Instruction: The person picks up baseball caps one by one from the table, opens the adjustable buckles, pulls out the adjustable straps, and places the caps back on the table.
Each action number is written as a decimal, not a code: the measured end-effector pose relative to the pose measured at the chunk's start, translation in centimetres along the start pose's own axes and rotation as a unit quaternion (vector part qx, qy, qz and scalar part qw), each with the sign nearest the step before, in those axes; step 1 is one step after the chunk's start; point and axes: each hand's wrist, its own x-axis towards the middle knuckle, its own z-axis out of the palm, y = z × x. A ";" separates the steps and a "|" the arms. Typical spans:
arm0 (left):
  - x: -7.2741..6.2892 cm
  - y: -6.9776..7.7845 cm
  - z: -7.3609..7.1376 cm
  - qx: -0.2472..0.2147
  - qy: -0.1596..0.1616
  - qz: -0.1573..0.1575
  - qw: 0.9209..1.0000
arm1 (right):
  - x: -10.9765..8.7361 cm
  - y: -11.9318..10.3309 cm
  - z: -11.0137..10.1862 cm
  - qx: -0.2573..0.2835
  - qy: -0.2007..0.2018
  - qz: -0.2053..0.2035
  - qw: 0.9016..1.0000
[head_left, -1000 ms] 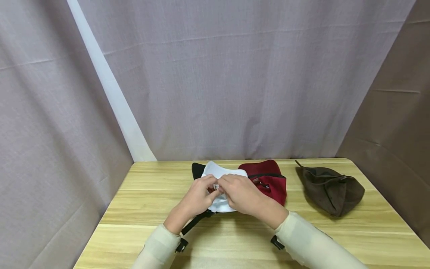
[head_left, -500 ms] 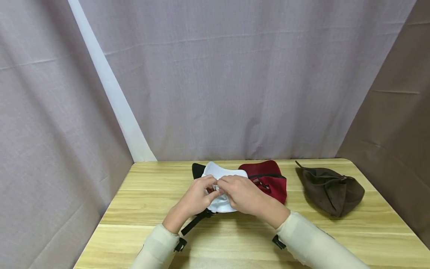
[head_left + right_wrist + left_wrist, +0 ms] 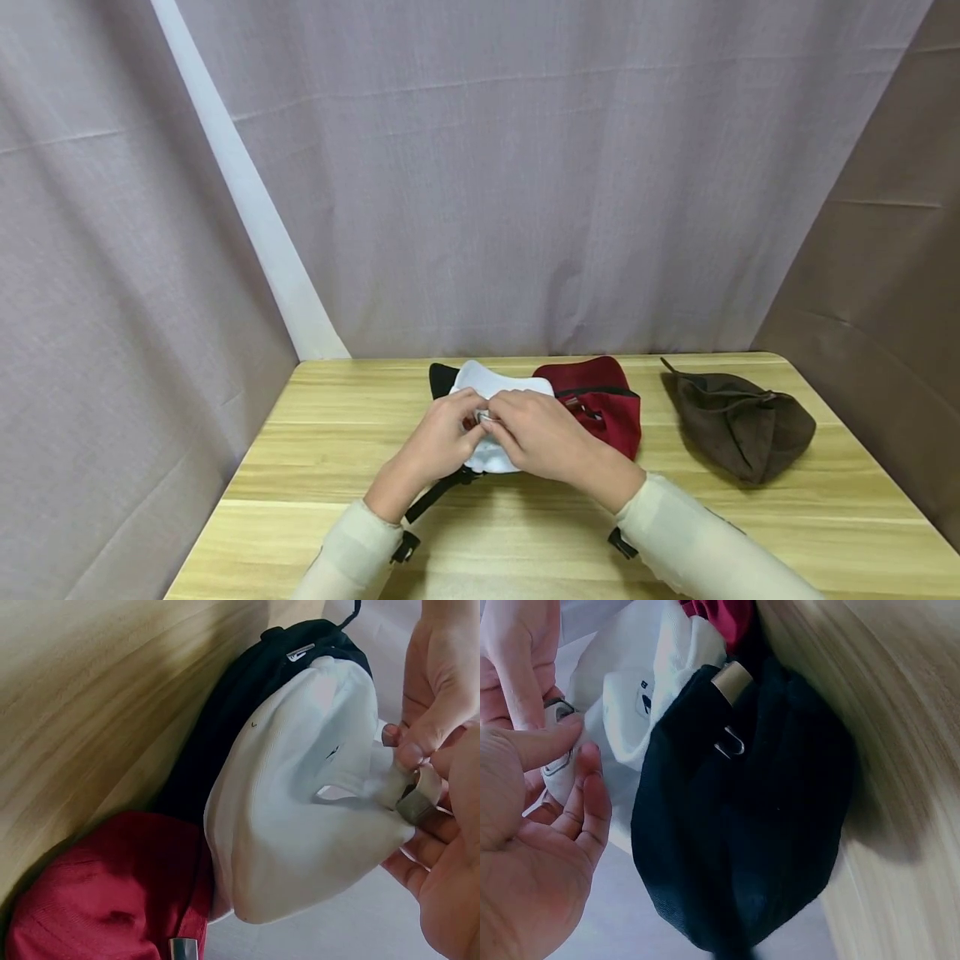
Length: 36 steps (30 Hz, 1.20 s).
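A white baseball cap (image 3: 491, 381) lies in front of me, its crown hollow and creased in the right wrist view. My left hand (image 3: 437, 435) pinches its back strap between thumb and fingers. Opposite, my right hand (image 3: 542, 435) pinches the strap end at the metal buckle (image 3: 421, 796), fingertips close to the left hand's. The fingers partly cover the buckle in the head view. Under and left of the white cap is a black cap (image 3: 742, 825), with a metal clasp (image 3: 733, 681) on its strap.
A dark red cap (image 3: 618, 421) sits against the right side of the white one. Farther right on the wooden table (image 3: 330, 467) rests a dark brown cap (image 3: 750, 429), crumpled. Grey curtains (image 3: 480, 208) rise behind the table's back edge.
My right thumb has shifted up and left to the strap, closer to the left fingertips. Both hands otherwise stay in place, and the caps have hardly moved.
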 end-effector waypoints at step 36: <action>-0.5 -0.3 0.6 -0.053 -0.004 -0.012 0.999 | -0.2 0.1 -0.4 0.046 -0.055 0.010 0.997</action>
